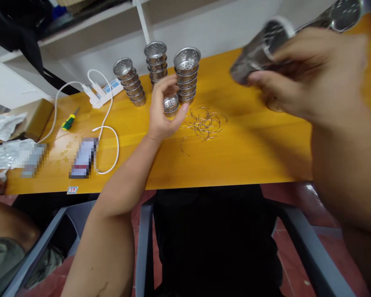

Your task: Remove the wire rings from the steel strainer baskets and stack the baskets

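My right hand (321, 78) is raised over the right side of the table, its fingers and thumb closed on a perforated metal cup (255, 53), tilted and blurred by motion. My left hand (162, 109) is open, fingers curved and thumb apart, beside a short stack of perforated cups (170, 104) that it partly covers. Taller stacks of the same cups stand behind it: a left stack (131, 84), a middle stack (156, 60) and a right stack (187, 76). A loose pile of thin curved metal wires (205, 123) lies right of my left hand.
Left on the table (235, 161) are a power strip (106, 94) with a white cable, a green-and-yellow screwdriver (69, 121), a phone (84, 157) and a cardboard box (37, 117). More metalware (346, 16) shows at upper right. Another person's arm (9, 218) rests at left.
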The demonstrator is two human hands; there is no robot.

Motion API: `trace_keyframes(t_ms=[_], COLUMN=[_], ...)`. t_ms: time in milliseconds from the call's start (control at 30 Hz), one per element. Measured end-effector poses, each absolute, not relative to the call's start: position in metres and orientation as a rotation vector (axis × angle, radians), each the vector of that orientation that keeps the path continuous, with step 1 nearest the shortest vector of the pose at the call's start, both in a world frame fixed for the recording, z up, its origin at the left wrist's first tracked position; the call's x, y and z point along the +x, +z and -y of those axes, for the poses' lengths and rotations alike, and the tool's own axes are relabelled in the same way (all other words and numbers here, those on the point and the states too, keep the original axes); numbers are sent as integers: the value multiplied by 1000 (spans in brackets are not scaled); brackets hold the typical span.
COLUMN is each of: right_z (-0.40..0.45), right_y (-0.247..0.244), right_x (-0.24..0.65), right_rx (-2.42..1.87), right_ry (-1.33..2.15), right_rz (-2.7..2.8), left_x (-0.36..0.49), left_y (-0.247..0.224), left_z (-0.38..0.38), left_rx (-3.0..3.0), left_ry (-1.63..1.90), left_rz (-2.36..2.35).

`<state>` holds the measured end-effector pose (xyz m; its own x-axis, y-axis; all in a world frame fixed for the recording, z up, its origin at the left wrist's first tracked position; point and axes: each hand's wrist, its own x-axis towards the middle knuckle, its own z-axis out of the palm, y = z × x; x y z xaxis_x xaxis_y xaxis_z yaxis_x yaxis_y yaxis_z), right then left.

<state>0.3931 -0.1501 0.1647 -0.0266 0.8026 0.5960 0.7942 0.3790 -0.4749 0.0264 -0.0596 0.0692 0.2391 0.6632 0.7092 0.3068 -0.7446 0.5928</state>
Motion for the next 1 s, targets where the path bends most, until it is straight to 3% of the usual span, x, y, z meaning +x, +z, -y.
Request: trace_keyframes(t_ms=[100,267,467,667,1000], right_z=[138,115,103,100,97], right_y=[159,112,93,95,101], right_x=[331,269,280,298,295], right_rx=[-942,-742,-612,-538,-498], right_ry=[256,828,878,1275,999], right_rz=[1957,1930,1907,1974,1981], left_x=[40,33,25,28,23], left_y=[56,38,49,74,79], left_z=[60,42,55,74,76], left_rx=[2071,1859,1543,1386,1453], left_ry=[1311,1272,1112,908,801], left_rz=[-904,-801,-751,-704,-699])
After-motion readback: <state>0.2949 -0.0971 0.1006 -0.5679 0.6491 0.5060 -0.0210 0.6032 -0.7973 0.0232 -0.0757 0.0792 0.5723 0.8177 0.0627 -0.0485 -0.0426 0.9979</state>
